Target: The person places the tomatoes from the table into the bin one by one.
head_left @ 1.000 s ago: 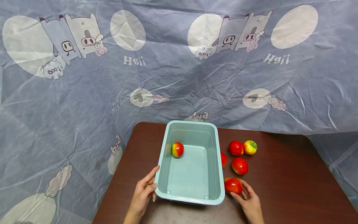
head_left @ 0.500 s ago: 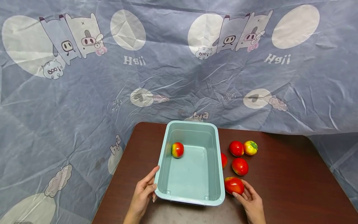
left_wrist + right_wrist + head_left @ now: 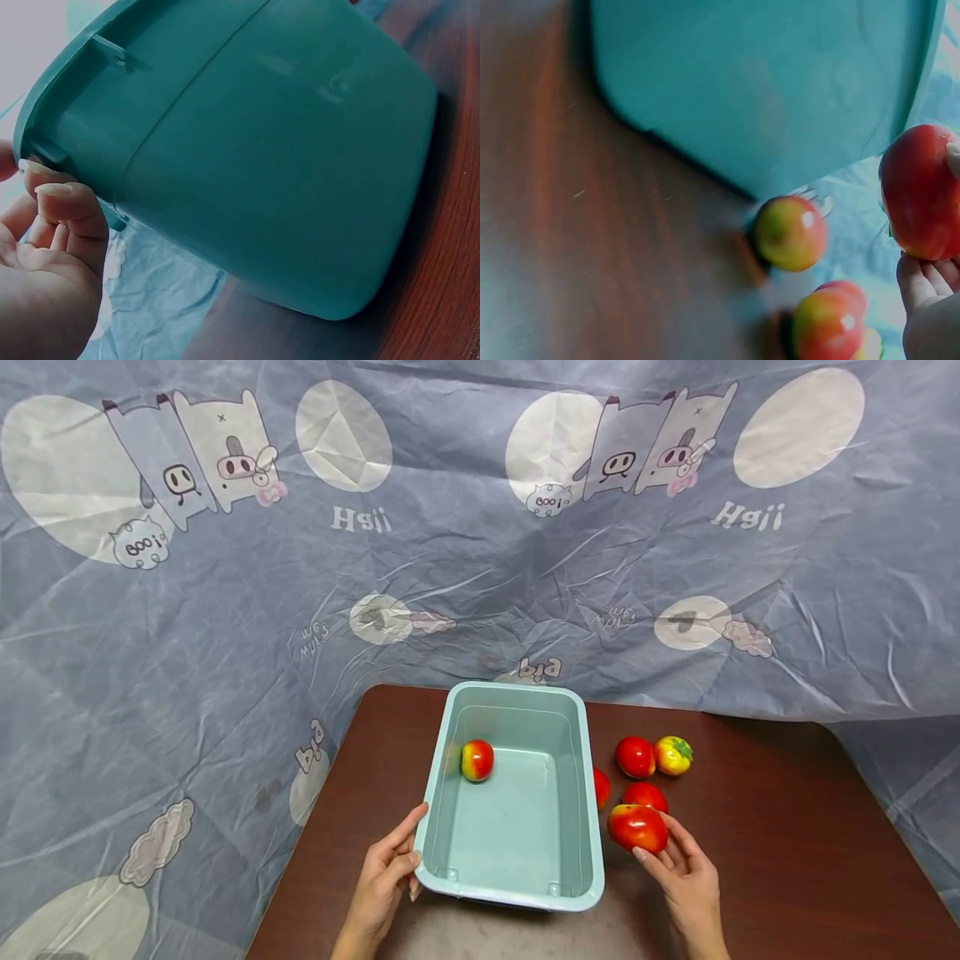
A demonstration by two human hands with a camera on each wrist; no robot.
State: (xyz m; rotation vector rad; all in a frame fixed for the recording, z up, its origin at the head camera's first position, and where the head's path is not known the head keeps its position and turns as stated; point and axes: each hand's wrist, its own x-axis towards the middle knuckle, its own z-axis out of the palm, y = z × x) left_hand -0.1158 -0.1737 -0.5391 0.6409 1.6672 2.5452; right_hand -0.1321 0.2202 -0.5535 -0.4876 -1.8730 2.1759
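Note:
In the head view, a pale blue-green plastic bin (image 3: pixel 510 902) stands on the table with one red-and-yellow fruit (image 3: pixel 477 761) inside. My left hand (image 3: pixel 382 868) pinches the bin's near left rim; the left wrist view shows fingertips (image 3: pixel 56 191) curled under that rim. To the right of the bin my right hand (image 3: pixel 686 872) holds a glossy oblong red fruit (image 3: pixel 637 828) above the table, thumb on one side and fingers on the other. The right wrist view shows this held fruit (image 3: pixel 922 191) near the bin's outer wall (image 3: pixel 742 90).
Right of the bin lie another red fruit (image 3: pixel 636 757), a yellow fruit with a green leafy top (image 3: pixel 673 755), a fruit partly behind the held one (image 3: pixel 647 795), and one half hidden by the bin (image 3: pixel 602 787). A patterned grey-blue cloth (image 3: pixel 480 560) hangs behind the brown table (image 3: pixel 787 843).
My right hand has lifted the red fruit off the table, moving it up and slightly right in the head view. The left hand and the bin have stayed in place.

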